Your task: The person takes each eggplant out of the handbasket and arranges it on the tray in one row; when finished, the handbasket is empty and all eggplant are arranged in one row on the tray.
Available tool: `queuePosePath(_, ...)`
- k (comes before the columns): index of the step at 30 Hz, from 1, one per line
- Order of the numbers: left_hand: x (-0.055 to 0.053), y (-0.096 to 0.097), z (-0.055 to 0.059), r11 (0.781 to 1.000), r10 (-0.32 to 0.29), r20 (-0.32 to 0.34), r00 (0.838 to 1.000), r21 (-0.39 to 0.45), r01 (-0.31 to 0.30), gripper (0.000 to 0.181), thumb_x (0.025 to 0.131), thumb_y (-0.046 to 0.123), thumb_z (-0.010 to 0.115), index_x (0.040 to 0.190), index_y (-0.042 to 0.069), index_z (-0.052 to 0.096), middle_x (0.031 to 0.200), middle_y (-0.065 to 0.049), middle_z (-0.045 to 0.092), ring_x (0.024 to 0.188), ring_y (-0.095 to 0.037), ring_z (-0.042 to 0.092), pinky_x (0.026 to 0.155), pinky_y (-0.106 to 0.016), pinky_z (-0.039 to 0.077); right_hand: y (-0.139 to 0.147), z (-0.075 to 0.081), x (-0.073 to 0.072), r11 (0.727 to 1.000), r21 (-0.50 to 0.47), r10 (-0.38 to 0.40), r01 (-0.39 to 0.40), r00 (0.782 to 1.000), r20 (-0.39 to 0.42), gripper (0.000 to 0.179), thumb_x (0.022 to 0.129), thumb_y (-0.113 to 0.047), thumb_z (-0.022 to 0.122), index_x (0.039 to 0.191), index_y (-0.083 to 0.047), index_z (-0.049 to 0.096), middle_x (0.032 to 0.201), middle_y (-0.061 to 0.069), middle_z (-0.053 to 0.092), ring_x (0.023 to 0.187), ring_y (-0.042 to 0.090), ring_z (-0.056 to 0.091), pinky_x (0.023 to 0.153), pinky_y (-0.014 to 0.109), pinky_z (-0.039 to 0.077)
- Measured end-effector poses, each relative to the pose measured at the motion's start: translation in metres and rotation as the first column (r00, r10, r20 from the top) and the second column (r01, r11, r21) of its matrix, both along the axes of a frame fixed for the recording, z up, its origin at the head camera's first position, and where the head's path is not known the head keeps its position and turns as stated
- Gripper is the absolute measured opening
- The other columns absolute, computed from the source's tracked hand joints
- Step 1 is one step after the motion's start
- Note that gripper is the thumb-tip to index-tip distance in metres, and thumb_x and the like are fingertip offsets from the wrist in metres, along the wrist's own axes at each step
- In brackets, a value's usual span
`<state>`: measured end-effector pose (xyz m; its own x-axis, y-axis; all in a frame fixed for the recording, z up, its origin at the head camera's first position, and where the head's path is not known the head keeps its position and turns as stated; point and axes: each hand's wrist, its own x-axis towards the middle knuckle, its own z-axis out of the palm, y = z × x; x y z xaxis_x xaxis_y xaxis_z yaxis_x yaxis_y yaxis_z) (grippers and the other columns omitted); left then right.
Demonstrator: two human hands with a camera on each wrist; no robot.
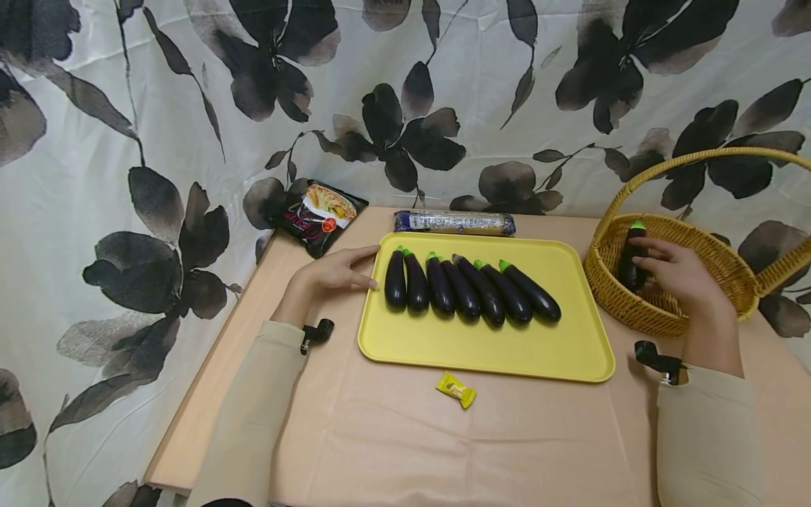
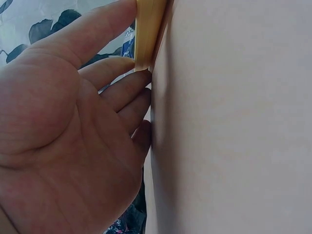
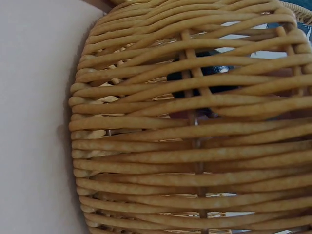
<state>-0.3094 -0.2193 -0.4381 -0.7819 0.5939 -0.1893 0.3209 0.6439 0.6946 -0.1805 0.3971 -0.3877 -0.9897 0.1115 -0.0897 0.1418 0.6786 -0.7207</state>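
A yellow tray [image 1: 481,352] carries several dark purple eggplants [image 1: 465,292] with green caps, lying side by side in a slanting row. My left hand [image 1: 332,271] touches the tray's left edge, its fingers nearly straight; in the left wrist view the thumb and fingertips meet the tray's side wall [image 2: 148,29]. Over at the right, my right hand [image 1: 681,271] grips another eggplant [image 1: 629,260] inside a woven basket [image 1: 633,313], the green cap pointing up. The basket's weave [image 3: 195,146] covers most of the right wrist view, and that hand is largely hidden behind it.
Beyond the tray lies a blue and gold long packet [image 1: 455,223]. A black food packet [image 1: 323,215] leans at the back left, against the floral curtain [image 1: 405,42]. In front of the tray is a small yellow wrapped sweet [image 1: 456,390]. The basket's tall handle [image 1: 697,155] arches over it.
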Motion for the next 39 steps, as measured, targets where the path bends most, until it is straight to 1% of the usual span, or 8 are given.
queuePosePath(6,-0.001,0.000,-0.001,1.000,0.001,-0.001,1.000,0.006,-0.001,0.098,0.087,0.049,0.083,0.166,0.023,0.031,0.172,0.000,0.029,0.162,-0.023,0.016,0.133,-0.047,0.013,-0.001,0.004,0.001,0.997,-0.062,-0.054,0.050,0.997,-0.061,0.055,0.112,-0.037,0.041,0.163,-0.019,0.036,0.148,0.021,0.034,0.096,0.001,0.051,0.073,0.027,0.062)
queuePosePath(10,-0.001,0.000,-0.001,1.000,0.002,0.000,1.000,0.012,-0.002,0.097,0.087,0.047,0.083,0.165,0.022,0.032,0.172,0.000,0.030,0.162,-0.022,0.017,0.133,-0.045,0.013,0.000,0.007,0.001,0.991,-0.121,-0.068,0.060,0.995,-0.066,0.055,0.110,-0.039,0.045,0.164,-0.028,0.036,0.143,0.003,0.042,0.100,0.000,0.051,0.073,0.020,0.060)
queuePosePath(14,-0.002,0.000,-0.001,1.000,0.000,-0.003,1.000,0.013,0.000,0.096,0.087,0.045,0.083,0.165,0.021,0.032,0.171,-0.001,0.030,0.161,-0.022,0.018,0.133,-0.045,0.014,0.000,0.011,0.003,0.983,-0.177,-0.068,0.053,0.994,-0.083,0.054,0.111,-0.033,0.047,0.163,-0.028,0.037,0.138,-0.010,0.042,0.100,-0.009,0.052,0.073,0.017,0.059)
queuePosePath(20,-0.001,0.001,0.000,1.000,0.007,0.008,1.000,0.020,-0.007,0.097,0.087,0.046,0.084,0.165,0.022,0.033,0.171,0.000,0.030,0.161,-0.022,0.017,0.133,-0.045,0.013,-0.003,0.017,0.005,0.980,-0.192,-0.082,0.050,0.984,-0.161,0.049,0.110,-0.028,0.050,0.159,-0.022,0.047,0.119,-0.019,0.047,0.095,-0.003,0.052,0.070,0.012,0.053)
queuePosePath(23,0.000,0.001,0.000,1.000,0.011,0.014,1.000,0.023,-0.012,0.097,0.086,0.047,0.084,0.165,0.023,0.033,0.171,0.000,0.030,0.162,-0.023,0.017,0.133,-0.045,0.013,-0.003,0.019,0.007,0.986,-0.167,-0.061,0.030,0.981,-0.183,0.049,0.109,-0.028,0.054,0.158,-0.023,0.048,0.120,-0.022,0.045,0.099,-0.004,0.050,0.072,0.010,0.051)
queuePosePath(29,0.001,0.000,0.000,1.000,0.012,0.015,1.000,0.020,-0.013,0.098,0.086,0.047,0.084,0.165,0.023,0.032,0.172,0.000,0.030,0.162,-0.023,0.017,0.133,-0.046,0.013,-0.007,0.026,0.013,0.996,-0.089,-0.013,-0.005,0.981,-0.194,0.056,0.102,-0.030,0.067,0.155,-0.020,0.051,0.119,-0.018,0.047,0.095,-0.001,0.053,0.072,0.010,0.055)
queuePosePath(33,0.001,0.000,0.000,1.000,0.013,0.011,1.000,0.014,-0.014,0.098,0.086,0.048,0.084,0.165,0.023,0.032,0.172,-0.001,0.029,0.162,-0.023,0.017,0.133,-0.045,0.013,-0.010,0.030,0.018,0.999,-0.048,0.005,-0.017,0.973,-0.229,0.053,0.102,-0.026,0.068,0.152,-0.017,0.054,0.104,-0.012,0.049,0.084,0.005,0.048,0.061,0.014,0.046)
queuePosePath(39,0.002,0.000,0.002,1.000,0.012,0.011,1.000,0.013,-0.012,0.099,0.086,0.047,0.084,0.165,0.022,0.032,0.172,-0.002,0.029,0.162,-0.024,0.016,0.133,-0.046,0.013,-0.014,0.037,0.025,0.997,-0.049,0.043,-0.056,0.970,-0.238,0.050,0.102,-0.021,0.069,0.149,-0.016,0.056,0.101,-0.005,0.042,0.086,0.011,0.040,0.060,0.019,0.042)
